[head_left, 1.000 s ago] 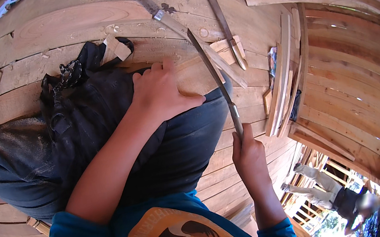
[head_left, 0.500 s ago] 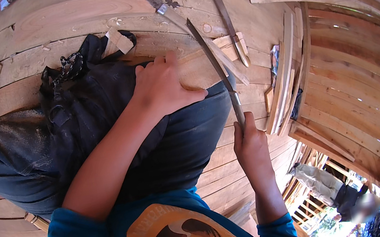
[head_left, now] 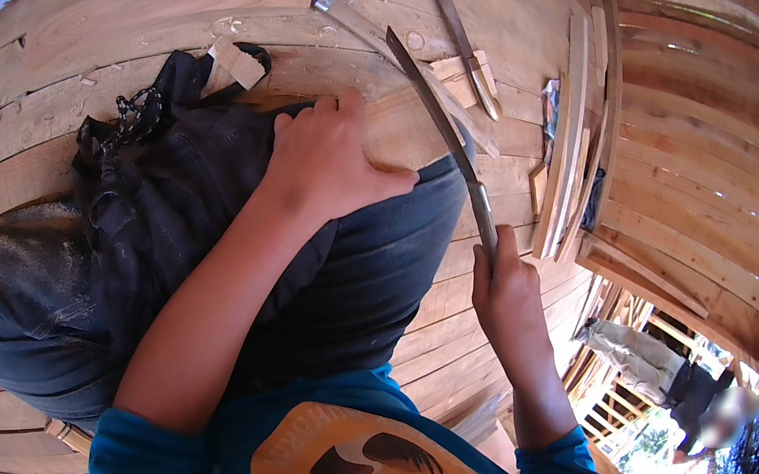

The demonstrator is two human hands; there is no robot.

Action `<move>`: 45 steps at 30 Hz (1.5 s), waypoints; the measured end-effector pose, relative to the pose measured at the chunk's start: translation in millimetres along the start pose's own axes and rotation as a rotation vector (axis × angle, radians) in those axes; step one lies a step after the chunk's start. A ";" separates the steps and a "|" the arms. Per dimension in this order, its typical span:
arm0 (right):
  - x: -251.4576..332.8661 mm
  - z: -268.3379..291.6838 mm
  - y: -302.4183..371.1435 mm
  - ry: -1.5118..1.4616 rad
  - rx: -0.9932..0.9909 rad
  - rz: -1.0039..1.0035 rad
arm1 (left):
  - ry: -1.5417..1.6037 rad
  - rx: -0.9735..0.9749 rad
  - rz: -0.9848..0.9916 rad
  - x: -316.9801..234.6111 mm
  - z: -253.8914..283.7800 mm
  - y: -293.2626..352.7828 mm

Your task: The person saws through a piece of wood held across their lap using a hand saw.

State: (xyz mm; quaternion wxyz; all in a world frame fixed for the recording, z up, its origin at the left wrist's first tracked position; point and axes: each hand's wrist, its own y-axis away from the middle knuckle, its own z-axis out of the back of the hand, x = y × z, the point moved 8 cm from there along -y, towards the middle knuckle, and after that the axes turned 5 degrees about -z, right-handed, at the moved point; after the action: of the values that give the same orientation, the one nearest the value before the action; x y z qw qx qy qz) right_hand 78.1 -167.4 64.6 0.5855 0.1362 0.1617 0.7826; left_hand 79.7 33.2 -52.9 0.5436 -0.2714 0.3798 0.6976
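Note:
My left hand point(head_left: 330, 159) grips a piece of wooden board point(head_left: 404, 136) across my right thigh, its thumb spread along the near edge. In my right hand point(head_left: 506, 281), closed round the handle, is a machete point(head_left: 433, 96). Its long, dark blade points up and away beside the board's right end; whether it touches the wood I cannot tell. A dark cloth bundle with a patterned cord point(head_left: 179, 191) lies on my lap, left of the left hand.
Beyond the board lie a long blade with a pale handle point(head_left: 363, 29) and another machete point(head_left: 453, 31) on the plank floor point(head_left: 112, 101). Lumber point(head_left: 574, 132) is stacked at right, near a wooden plank panel point(head_left: 699, 150). Another person point(head_left: 651, 367) is at lower right.
The machete has shifted slightly to the right, by the board's end. My left hand keeps its hold on the board. The whole view has moved a little.

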 end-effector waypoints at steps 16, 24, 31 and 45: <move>-9.4 17.5 35.9 0.055 0.025 -0.069 | 0.020 -0.005 -0.016 -3.2 2.0 1.2; 11.1 9.9 -10.7 0.077 -0.003 0.070 | 0.059 -0.060 0.034 13.0 2.9 -3.9; -15.5 20.3 53.4 0.079 0.055 -0.135 | 0.040 0.021 0.026 14.3 0.6 -7.8; -1.3 14.4 3.1 0.053 0.032 0.014 | 0.042 0.002 0.016 11.7 4.7 -4.6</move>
State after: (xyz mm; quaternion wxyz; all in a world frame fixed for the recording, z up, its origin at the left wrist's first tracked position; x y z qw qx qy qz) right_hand 81.6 -168.1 79.0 0.5732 0.1259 0.1887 0.7874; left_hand 81.3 44.1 -60.6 0.5302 -0.2825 0.3941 0.6955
